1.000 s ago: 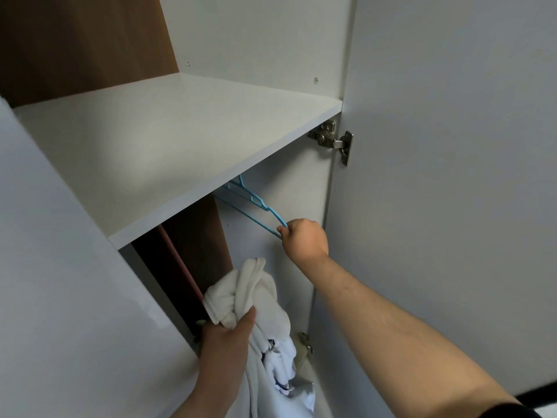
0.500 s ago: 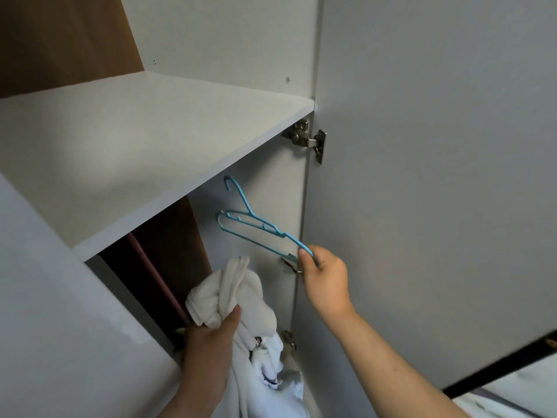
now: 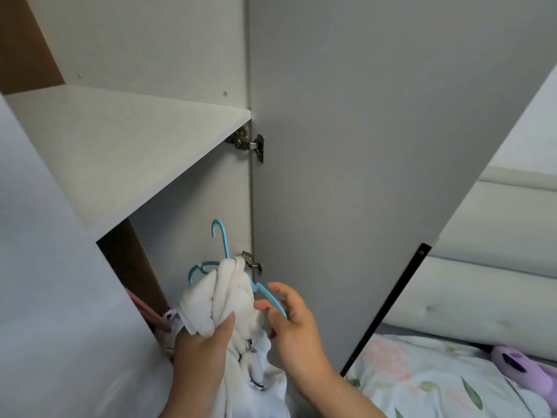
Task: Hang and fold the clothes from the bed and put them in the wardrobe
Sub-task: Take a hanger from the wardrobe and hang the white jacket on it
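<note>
The hanger (image 3: 223,268) has come down behind the white garment (image 3: 224,300) at lower centre; right hand (image 3: 291,319) pinches its end, left hand (image 3: 205,345) grips the cloth, below the shelf (image 3: 126,152).

Home bedroom: open wardrobe (image 3: 346,146) beside floral-sheeted bed (image 3: 422,381).

White garment (image 3: 224,300), bunched into a crumpled, twisted bundle, held up in front of the open wardrobe (image 3: 126,137) below its white shelf; loose folds trail downward. Light-blue plastic hanger (image 3: 221,239), hook upward, stands just behind and touching the bundle, one arm jutting to the right, the other curving out left. Floral-print bed (image 3: 422,375) lies at lower right, beyond the wardrobe door.
</note>
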`<control>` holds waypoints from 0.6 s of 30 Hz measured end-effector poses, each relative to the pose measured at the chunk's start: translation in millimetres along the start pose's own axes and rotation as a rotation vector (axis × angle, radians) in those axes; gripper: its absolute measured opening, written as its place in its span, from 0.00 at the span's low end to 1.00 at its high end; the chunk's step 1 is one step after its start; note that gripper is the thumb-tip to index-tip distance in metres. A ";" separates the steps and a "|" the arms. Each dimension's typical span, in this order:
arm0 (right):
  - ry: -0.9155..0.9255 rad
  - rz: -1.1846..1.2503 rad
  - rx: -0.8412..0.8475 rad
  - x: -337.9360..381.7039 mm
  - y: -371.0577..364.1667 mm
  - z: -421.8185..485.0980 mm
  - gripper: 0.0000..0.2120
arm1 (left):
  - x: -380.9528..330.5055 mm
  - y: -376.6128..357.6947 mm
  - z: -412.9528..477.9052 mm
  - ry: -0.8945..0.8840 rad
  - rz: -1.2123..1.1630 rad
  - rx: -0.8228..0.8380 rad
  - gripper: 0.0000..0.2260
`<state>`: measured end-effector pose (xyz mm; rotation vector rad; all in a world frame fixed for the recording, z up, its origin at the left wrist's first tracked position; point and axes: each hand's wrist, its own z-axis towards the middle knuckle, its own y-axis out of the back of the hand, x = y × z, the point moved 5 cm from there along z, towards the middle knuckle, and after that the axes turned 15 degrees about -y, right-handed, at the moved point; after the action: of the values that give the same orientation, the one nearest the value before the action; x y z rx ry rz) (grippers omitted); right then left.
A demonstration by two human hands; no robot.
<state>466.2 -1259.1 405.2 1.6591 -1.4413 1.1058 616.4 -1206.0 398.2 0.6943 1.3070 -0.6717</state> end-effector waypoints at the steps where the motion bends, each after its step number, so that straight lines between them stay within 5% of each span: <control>1: 0.020 -0.018 -0.021 0.7 1.7 -7.1 0.18 | -5.5 -0.5 -5.4 0.002 -0.003 0.040 0.09; 10: 0.156 -0.155 0.004 1.9 -1.1 -78.5 0.11 | -44.9 0.1 -50.5 -0.263 0.093 0.386 0.16; 18: 0.181 -0.116 -0.172 -20.7 29.6 -136.2 0.12 | -50.7 -7.6 -99.3 -0.419 0.189 0.675 0.16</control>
<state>413.3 -1133.7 442.1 1.4637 -1.2718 1.0100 542.3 -1131.0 435.3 1.1307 0.6042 -1.0507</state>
